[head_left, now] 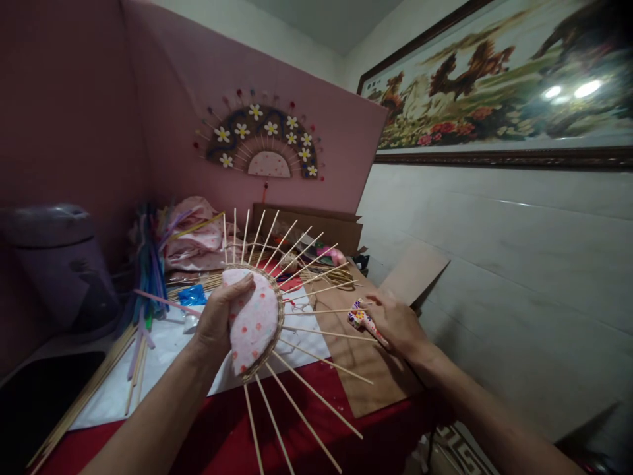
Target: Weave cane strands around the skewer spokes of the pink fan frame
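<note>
My left hand [220,313] grips a half-round fan base [254,320] covered in pale pink dotted cloth. A woven rim edges its curve, and thin wooden sticks [316,311] fan outward from it. The thumb lies on the cloth; the other fingers are hidden behind it. At the right, my right hand [398,323] is closed about a small glue gun [363,315] with a flower pattern, over a brown cardboard sheet [366,389]. Some of its fingers are hidden. The tip of one stick passes close to the glue gun.
A flowered fan [270,128] is pinned to the pink board [346,132] behind. Crumpled pink cloth [192,237], coloured strips [151,264] and a blue packet [192,295] lie at the left. A lilac bin [64,270] stands farther left. White paper [309,336] covers part of the red tablecloth [316,389].
</note>
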{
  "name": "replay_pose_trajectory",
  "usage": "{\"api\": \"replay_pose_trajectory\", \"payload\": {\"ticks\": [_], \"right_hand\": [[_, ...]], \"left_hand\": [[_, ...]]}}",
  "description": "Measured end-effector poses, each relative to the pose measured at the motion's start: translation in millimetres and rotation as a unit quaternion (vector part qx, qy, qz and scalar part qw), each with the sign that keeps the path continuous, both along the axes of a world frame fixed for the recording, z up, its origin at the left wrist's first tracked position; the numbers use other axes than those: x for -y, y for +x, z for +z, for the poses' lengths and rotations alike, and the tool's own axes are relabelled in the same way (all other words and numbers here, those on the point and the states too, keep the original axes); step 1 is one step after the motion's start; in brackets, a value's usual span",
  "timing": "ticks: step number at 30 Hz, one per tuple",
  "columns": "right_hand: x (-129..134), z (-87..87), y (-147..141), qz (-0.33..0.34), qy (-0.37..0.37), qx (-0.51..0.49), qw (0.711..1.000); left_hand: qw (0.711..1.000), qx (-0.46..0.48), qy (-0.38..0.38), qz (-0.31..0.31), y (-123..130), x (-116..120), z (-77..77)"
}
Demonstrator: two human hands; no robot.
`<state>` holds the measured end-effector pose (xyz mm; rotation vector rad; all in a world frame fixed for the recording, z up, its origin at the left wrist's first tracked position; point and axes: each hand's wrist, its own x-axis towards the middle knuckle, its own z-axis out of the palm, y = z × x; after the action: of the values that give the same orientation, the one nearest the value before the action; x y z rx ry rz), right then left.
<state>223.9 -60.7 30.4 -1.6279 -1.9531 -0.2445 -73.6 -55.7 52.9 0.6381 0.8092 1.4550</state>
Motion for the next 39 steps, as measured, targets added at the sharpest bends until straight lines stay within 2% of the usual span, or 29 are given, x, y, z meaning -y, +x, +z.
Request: {"api": "replay_pose_trajectory", "payload": {"ticks": [2,5,7,9,13,17,23,31,39], "right_hand": [[7,21.1,-11,0.091,0.086,-0.102,0.987],[18,50.1,-30,0.133,0.215,-0.14,0.957],[22,63.3,-42,0.15,0.222,-0.093,0.959],[22,69.6,-53,0.151,0.18,-0.024,0.972],[15,66.0,-70,0.104,0.114,0.067,0.986],[9,55.7,-76,0.075,0.101,0.06,0.99],[2,50.3,-79,0.086,0.101,-0.003,0.991],[14,52.9,-88,0.132,0.107,-0.047,0.984],[16,52.1,-86,0.164,0.1,0.006,0.981]], "left_hand": [[1.0,0.002,-0.005,-0.001,0,1,1.0],[1.0,0.003,-0.005,-0.005,0,2,1.2],[1.0,0.006,0.004,-0.01,0,2,0.7],[1.0,0.007,0.018,-0.011,0,2,0.0],[1.0,-0.002,0.029,-0.009,1,0,-1.5],[1.0,-0.008,0.029,-0.002,2,-2,-2.5],[0.999,-0.027,0.017,-0.006,3,2,-1.1],[1.0,-0.024,0.001,-0.017,3,1,-3.0],[0.999,-0.038,0.004,-0.004,3,3,-1.5]]}}
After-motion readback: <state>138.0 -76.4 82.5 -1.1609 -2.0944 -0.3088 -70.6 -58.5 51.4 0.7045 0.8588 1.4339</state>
